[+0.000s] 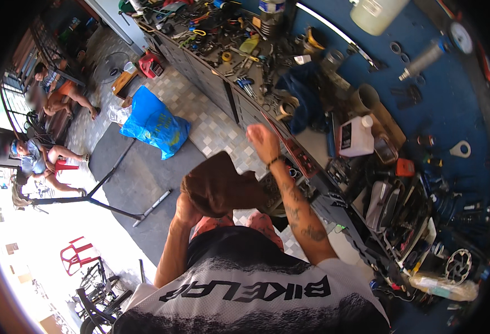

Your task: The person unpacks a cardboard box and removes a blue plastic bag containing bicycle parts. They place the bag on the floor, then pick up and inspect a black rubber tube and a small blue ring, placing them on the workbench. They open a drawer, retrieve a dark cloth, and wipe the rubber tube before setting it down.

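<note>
A dark brown cloth (pixel 216 186) hangs bunched in front of my body, above my knees. My left hand (pixel 187 210) is closed on its left edge. To the right of the cloth and apart from it, my right hand (pixel 264 143) is raised near the front edge of the workbench (pixel 239 114). Its fingers are curled in, and whether anything is inside them is hidden. A dark band (pixel 274 162) circles my right wrist.
Tools cover the bench, with a white jug (pixel 356 136) at its right. A blue plastic bag (pixel 155 123) and a black repair stand (pixel 103 186) are on the floor to the left. Two people (pixel 61 89) sit further left. A red chair (pixel 79 256) stands near bikes.
</note>
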Demonstrator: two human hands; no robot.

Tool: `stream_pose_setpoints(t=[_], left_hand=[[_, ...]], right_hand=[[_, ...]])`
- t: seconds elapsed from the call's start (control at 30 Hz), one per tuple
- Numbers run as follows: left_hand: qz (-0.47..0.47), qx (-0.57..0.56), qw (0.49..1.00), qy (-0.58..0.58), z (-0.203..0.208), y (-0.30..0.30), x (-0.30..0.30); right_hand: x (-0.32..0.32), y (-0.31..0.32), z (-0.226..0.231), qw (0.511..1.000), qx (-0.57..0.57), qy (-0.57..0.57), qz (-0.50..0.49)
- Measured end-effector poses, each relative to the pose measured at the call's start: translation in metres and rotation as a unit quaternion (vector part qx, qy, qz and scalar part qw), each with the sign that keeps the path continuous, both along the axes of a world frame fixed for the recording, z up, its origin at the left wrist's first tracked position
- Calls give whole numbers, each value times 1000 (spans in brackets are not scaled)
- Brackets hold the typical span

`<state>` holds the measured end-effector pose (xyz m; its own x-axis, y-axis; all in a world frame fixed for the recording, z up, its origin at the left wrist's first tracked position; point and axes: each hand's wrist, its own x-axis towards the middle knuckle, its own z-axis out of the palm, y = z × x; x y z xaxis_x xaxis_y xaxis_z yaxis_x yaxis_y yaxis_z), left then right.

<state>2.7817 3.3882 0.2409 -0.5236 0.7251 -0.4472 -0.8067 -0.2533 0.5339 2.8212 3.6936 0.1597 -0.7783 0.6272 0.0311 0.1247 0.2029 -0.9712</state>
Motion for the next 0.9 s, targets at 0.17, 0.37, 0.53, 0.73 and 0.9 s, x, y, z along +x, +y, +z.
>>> stream_pose_setpoints(t=[0.17, 0.37, 0.53, 0.73, 0.9], left_hand=[[61, -92, 994, -19, -14, -36, -29], [157, -139, 977, -23, -38, -85, -86], [148, -118, 978, -87, -47, -117, -142], [107, 50, 992, -46, -23, -125, -195], [98, 119, 987, 34, -11, -129, -211]], right_hand=[[-139, 91, 9, 945, 310, -56, -88], [-215, 143, 18, 795, 316, -517, -25], [-236, 141, 25, 738, 325, -591, -32], [-247, 138, 31, 702, 296, -647, -33], [-225, 147, 30, 737, 271, -619, -21]])
